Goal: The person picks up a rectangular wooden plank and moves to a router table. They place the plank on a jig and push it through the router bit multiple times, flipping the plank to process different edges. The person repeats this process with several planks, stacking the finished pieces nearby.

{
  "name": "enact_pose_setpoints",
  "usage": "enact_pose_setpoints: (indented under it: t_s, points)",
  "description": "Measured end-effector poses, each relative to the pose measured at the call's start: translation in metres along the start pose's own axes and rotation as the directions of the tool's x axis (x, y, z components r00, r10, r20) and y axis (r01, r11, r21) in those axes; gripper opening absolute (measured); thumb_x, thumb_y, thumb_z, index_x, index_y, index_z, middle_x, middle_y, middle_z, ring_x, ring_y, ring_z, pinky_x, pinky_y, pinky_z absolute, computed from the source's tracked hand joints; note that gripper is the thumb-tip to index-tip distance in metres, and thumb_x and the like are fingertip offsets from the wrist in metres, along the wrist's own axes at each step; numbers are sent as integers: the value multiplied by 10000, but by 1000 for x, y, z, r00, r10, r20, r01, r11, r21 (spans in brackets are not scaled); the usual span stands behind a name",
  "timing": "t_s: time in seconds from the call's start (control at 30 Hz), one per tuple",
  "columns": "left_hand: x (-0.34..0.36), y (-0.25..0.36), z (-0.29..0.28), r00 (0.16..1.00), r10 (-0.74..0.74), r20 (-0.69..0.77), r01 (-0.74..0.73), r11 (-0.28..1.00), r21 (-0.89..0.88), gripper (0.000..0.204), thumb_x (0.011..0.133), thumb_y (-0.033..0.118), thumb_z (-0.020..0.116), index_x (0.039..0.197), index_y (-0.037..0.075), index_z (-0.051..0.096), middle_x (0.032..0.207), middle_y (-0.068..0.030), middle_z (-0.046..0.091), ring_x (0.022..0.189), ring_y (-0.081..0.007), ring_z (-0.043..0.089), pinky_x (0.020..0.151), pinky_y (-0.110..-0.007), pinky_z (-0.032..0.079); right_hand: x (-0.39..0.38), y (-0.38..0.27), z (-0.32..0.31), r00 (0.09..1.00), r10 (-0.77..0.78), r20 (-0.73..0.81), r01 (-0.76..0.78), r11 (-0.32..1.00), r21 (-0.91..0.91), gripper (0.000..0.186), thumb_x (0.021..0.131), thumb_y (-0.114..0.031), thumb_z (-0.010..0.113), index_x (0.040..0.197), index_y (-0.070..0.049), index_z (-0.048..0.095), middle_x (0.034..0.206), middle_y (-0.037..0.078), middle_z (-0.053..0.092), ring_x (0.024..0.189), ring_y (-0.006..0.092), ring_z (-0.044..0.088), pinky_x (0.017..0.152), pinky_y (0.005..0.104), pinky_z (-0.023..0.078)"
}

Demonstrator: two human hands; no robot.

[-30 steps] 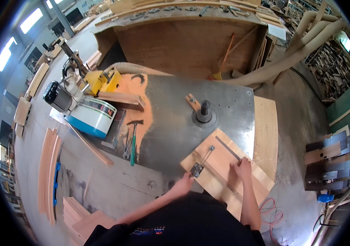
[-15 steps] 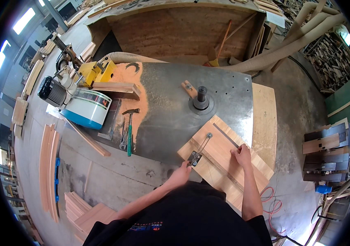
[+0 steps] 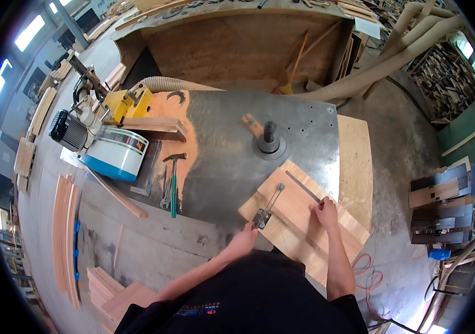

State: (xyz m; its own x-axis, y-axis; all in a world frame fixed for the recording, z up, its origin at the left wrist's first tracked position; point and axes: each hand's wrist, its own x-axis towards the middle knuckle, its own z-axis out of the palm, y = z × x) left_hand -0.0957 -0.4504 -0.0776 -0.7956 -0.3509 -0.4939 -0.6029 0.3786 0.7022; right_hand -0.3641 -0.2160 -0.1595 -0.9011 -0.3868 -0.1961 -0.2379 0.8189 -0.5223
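A wooden board jig (image 3: 298, 247) lies angled on the front right of the metal machine table (image 3: 218, 128), just in front of a black spindle (image 3: 269, 139). My left hand (image 3: 243, 238) grips the metal clamp (image 3: 261, 219) at the jig's left side; a thin rod runs from it to a small bolt. My right hand (image 3: 325, 212), fingers bent together, touches a wood panel (image 3: 293, 200) on the jig beside a dark strip; what is between those fingers is unclear. A hammer (image 3: 174, 183) and wrenches (image 3: 165, 192) lie in sawdust to the left.
A yellow-housed feeder unit (image 3: 126, 106) with a white-and-blue body (image 3: 112, 156) occupies the table's left. Hoses (image 3: 354, 83) run behind it to a wooden bench (image 3: 220, 44). Timber lengths (image 3: 62, 234) are at left, a rack of panels (image 3: 443, 206) at right, a red hose (image 3: 368, 275) on the floor.
The view has shifted slightly, so the table and its contents appear higher and further left than a second ago. My hands stay in nearly the same places on the jig.
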Motion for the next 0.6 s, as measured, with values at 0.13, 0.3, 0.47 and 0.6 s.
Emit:
enact_pose_setpoints:
  t_s: [0.13,0.3,0.47,0.6]
  points:
    - [3,-11,7,999,14,-31,-15,999,-49,514,1090,344,421,1464,-6,378,1173,-374,651,1136,-550,602,963,-591,475,-2,-4,1,999,-48,-4,48,997,-58,421,855,-388,815,997,-37,629,1037,182,652,1039,376,613,861,486,526]
    - [-3,6,-2,996,-90,1,90,996,-18,558,1081,372,421,1487,-5,355,1152,-375,658,1108,-557,614,957,-594,479,-18,-38,-5,997,-54,-50,37,953,-299,448,871,-459,768,1023,-50,669,1112,160,630,1145,365,569,913,544,506]
    - [-2,12,-1,993,-107,-40,108,994,3,529,1065,341,477,1449,-12,389,1077,-360,681,987,-552,655,871,-612,508,-22,-47,0,993,-46,-107,5,933,-360,516,888,-500,732,1057,-17,662,1120,168,618,1145,370,560,928,537,495]
    - [4,2,13,981,14,-193,5,995,97,564,1040,393,540,1418,-12,434,1108,-332,684,1002,-526,663,871,-589,518,-26,-57,7,985,-58,-165,-13,917,-398,534,914,-495,714,1082,6,632,1104,184,599,1127,373,549,925,527,481]
